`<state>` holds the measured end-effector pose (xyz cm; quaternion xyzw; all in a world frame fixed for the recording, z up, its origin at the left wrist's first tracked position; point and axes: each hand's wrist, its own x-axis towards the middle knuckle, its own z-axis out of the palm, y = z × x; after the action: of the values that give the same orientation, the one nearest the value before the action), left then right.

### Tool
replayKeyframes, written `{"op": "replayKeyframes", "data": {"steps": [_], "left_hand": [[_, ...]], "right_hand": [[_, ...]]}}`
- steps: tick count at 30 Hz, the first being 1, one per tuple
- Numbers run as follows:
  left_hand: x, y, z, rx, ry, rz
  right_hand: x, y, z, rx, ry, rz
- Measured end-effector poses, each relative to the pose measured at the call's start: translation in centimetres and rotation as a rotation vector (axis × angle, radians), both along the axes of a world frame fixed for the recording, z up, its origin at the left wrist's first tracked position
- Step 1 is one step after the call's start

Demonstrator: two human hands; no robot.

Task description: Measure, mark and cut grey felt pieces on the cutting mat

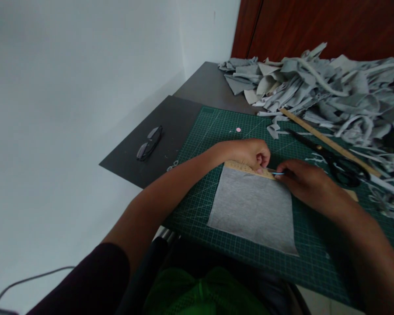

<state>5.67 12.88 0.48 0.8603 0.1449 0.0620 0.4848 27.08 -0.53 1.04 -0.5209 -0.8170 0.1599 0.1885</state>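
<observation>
A square of grey fabric [253, 205] lies flat on the green cutting mat [197, 221]. Along its far edge rests a short wooden ruler [238, 166]. My left hand [251, 153] has its fingers curled and presses down on the ruler near its middle. At the ruler's right end, my right hand [298, 177] is closed on a thin pen [277, 173], light blue where it shows. The pen points left along the ruler's far edge; its tip is too small to make out.
Black scissors [334, 159] and a long wooden stick [324, 138] lie right of the mat's middle. Behind them a heap of grey fabric scraps [341, 92] spreads over the table. Eyeglasses [150, 143] lie on the dark board [180, 116] at left, beside a white wall.
</observation>
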Motion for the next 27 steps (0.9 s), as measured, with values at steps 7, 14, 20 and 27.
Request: {"op": "replayKeyframes", "data": {"steps": [7, 14, 20, 27], "left_hand": [[-0.1, -0.1, 0.0, 0.065, 0.006, -0.006], [-0.7, -0.1, 0.9, 0.135, 0.158, -0.011], [-0.9, -0.6, 2.0, 0.17, 0.227, 0.014], [-1.1, -1.0, 2.9, 0.208, 0.227, -0.01]], "right_hand": [[0.6, 0.5, 0.4, -0.006, 0.079, -0.108], [5.0, 2.3, -0.5, -0.03, 0.352, -0.217], [5.1, 2.5, -0.3, -0.192, 0.442, -0.182], [4.1, 2.2, 0.0, -0.298, 0.482, -0.109]]}}
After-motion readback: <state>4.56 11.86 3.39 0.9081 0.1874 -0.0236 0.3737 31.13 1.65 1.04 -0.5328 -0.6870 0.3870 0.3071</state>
